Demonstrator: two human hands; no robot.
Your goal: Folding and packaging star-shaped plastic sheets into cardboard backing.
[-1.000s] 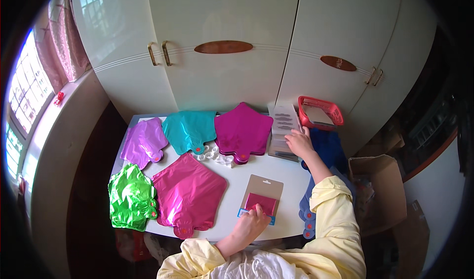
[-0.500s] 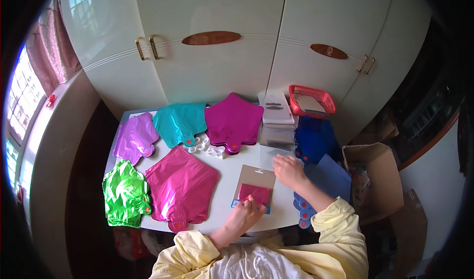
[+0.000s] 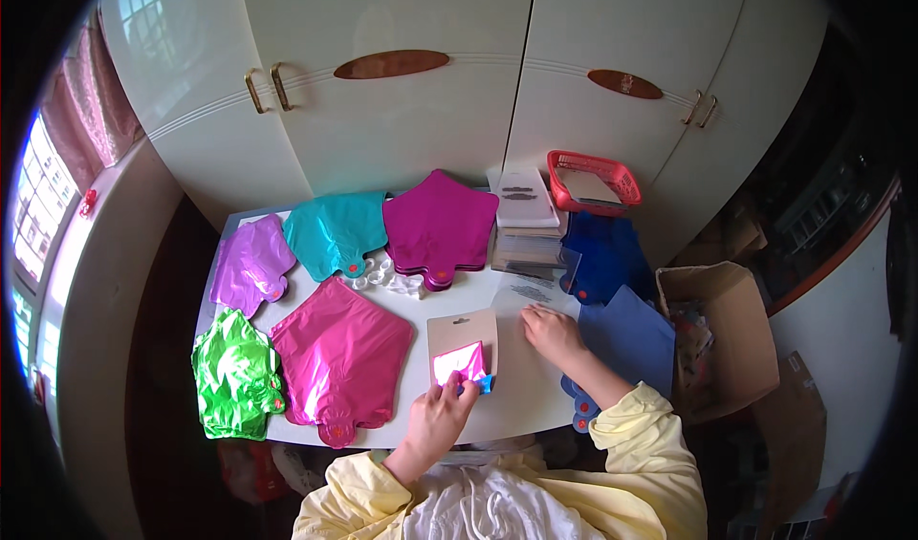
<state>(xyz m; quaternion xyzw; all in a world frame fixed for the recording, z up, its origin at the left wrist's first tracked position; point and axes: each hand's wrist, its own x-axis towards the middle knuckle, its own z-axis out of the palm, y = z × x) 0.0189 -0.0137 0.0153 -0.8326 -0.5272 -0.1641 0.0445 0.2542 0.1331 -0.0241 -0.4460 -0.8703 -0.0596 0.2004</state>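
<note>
My left hand (image 3: 440, 418) grips the lower edge of a beige backing card (image 3: 462, 328) that has a hang slot at its top. A folded, shiny pink foil packet (image 3: 461, 360) lies on the card's lower part, above a blue strip (image 3: 486, 384) partly under my fingers. To the right, my right hand (image 3: 555, 337) has its fingers together on the near part of a clear plastic bag (image 3: 524, 293) with dark print. The bag's outline is faint against the white table, and my right fingertips are partly hidden.
Foil balloons, including pink (image 3: 339, 358), green (image 3: 234, 373), lilac (image 3: 251, 263), teal (image 3: 335, 229) and magenta (image 3: 440, 225), surround the left side. White rings (image 3: 387, 277) lie centrally. Stacked bags (image 3: 528, 210), a red basket (image 3: 626, 182), blue foils (image 3: 612, 253) and a cardboard box (image 3: 765, 349) are right.
The card and pink packet have shifted slightly left and up with my left hand, and the packet now glints. My right hand has moved lower, drawing the clear bag nearer.
</note>
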